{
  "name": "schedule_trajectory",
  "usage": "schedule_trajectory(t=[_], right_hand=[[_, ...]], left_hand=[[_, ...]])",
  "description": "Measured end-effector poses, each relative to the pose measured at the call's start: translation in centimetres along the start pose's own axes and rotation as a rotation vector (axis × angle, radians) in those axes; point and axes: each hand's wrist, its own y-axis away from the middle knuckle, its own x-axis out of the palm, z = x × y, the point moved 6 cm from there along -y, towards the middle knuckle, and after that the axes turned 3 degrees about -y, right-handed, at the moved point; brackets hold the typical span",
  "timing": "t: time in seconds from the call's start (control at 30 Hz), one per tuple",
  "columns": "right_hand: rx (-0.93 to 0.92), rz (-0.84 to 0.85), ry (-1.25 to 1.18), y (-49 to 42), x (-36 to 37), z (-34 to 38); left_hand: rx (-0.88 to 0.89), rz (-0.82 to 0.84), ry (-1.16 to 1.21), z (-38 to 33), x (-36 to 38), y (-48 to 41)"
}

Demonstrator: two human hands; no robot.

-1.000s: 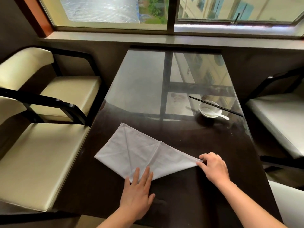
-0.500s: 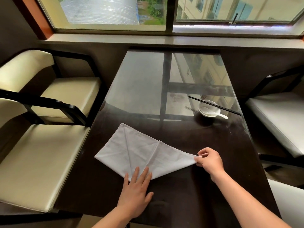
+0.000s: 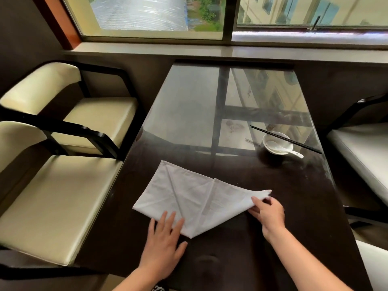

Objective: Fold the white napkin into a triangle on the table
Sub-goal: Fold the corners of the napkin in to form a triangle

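Observation:
The white napkin (image 3: 195, 198) lies partly folded on the dark glass-topped table (image 3: 273, 238), its left half flat and its right part drawn into a point. My left hand (image 3: 163, 242) presses flat on the napkin's near bottom corner, fingers spread. My right hand (image 3: 267, 213) grips the napkin's right corner, which is lifted slightly off the table with its tip sticking up past my fingers.
A white bowl (image 3: 277, 143) with a white spoon (image 3: 294, 152) and black chopsticks (image 3: 302, 143) laid across it stands at the right of the table. Cream padded chairs (image 3: 56, 206) stand on the left, another chair (image 3: 365, 148) on the right. A window sill runs behind.
My right hand has taken the napkin's right tip and lifted it a little, drawing it leftward. My left hand has stayed pressed on the bottom corner.

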Motion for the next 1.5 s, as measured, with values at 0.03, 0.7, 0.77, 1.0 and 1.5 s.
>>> schedule_trajectory(t=[0.03, 0.7, 0.77, 1.0, 1.5], right_hand=[[0.018, 0.011, -0.013, 0.7, 0.1, -0.6], [-0.233, -0.185, 0.523, -3.8, 2.1, 6.1], [-0.177, -0.144, 0.532, -3.0, 2.0, 4.3], [-0.232, -0.083, 0.731, -1.3, 3.0, 1.7], [-0.83, 0.132, 1.043, 5.2, 4.3, 1.1]], left_hand=[[-0.085, -0.024, 0.018, 1.5, -0.2, -0.6], [-0.591, -0.11, 0.499, 8.1, -0.1, 0.3], [-0.611, -0.126, 0.552, 8.1, 0.1, 1.1], [-0.671, -0.144, 0.638, 9.0, -0.3, 1.0], [-0.294, -0.082, 0.465, 5.7, 0.1, 2.0]])
